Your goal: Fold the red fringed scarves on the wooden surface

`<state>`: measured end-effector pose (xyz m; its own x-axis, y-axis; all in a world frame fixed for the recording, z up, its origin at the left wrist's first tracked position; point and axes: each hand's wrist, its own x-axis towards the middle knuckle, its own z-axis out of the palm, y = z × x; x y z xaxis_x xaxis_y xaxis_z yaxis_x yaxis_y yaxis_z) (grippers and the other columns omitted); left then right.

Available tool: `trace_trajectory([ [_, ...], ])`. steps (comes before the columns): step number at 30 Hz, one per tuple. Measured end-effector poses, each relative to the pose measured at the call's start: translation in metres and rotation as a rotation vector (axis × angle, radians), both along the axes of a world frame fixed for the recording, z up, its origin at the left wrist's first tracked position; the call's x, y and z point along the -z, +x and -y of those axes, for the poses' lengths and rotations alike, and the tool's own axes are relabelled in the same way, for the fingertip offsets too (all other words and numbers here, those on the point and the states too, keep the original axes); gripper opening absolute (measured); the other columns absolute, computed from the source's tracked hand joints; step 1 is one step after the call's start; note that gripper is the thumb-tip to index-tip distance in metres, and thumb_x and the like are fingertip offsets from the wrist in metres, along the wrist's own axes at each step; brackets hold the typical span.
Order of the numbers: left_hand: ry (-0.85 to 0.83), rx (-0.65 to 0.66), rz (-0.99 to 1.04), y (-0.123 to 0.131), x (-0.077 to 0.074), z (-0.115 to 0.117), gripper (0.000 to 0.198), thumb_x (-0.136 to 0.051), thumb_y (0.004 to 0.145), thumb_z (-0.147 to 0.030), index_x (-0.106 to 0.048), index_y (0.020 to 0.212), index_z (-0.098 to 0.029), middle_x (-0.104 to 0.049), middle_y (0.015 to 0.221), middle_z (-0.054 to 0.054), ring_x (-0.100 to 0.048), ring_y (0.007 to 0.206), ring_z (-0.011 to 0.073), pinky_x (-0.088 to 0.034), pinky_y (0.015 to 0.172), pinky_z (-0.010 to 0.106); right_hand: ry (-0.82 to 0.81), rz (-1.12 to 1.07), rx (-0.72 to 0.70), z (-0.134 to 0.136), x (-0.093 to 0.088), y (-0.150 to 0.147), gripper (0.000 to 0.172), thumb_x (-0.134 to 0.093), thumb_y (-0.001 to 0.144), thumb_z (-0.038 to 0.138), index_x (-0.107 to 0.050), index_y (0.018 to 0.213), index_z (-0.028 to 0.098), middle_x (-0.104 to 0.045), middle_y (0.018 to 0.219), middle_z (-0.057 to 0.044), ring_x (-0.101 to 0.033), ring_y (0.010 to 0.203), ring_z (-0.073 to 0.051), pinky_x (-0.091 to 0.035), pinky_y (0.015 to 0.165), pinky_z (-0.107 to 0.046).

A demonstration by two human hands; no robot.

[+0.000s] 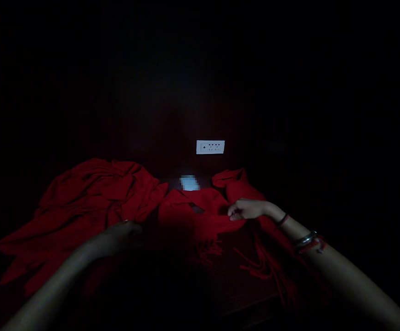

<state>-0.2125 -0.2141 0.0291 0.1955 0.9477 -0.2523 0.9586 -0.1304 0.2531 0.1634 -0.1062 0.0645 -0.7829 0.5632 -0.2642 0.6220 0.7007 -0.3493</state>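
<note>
A large red fringed cloth [92, 197] lies crumpled across a dark surface in a very dim room. My right hand [243, 210] is closed in a pinch on an edge of the red cloth near the middle, with its tassels [255, 264] hanging below. My left hand [126, 232] rests in shadow at the cloth's lower edge, fingers curled; whether it grips the cloth is too dark to make out. Bangles and a red thread circle my right wrist [306, 240].
A white wall socket plate [210, 147] sits on the dark wall behind. A small pale glowing object [189, 183] lies just beyond the cloth. Everything else around is black and unreadable.
</note>
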Motion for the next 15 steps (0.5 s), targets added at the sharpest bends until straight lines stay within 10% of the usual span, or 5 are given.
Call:
trace_trajectory([
  [9,0.095,-0.027,0.022,0.056,0.016,0.004,0.038,-0.050,0.073,-0.037,-0.060,0.107,-0.026,-0.064,0.105,0.006,-0.054,0.101,0.0243,-0.037,0.088,0.035,0.215,-0.035,0.106,0.045,0.029,-0.064,0.045,-0.055,0.075,0.049,-0.062,0.097,0.011,-0.057,0.104,-0.013,-0.055,0.089,-0.021,-0.044,0.078,-0.031],
  [15,0.087,-0.018,0.061,0.040,0.028,-0.007,0.046,-0.052,0.067,-0.025,-0.055,0.113,-0.027,-0.064,0.105,0.002,-0.056,0.100,0.0206,-0.042,0.083,0.028,0.286,-0.184,0.230,0.053,0.048,-0.081,0.015,-0.047,0.081,0.021,-0.059,0.086,0.014,-0.060,0.092,-0.009,-0.054,0.085,-0.018,-0.042,0.077,-0.029],
])
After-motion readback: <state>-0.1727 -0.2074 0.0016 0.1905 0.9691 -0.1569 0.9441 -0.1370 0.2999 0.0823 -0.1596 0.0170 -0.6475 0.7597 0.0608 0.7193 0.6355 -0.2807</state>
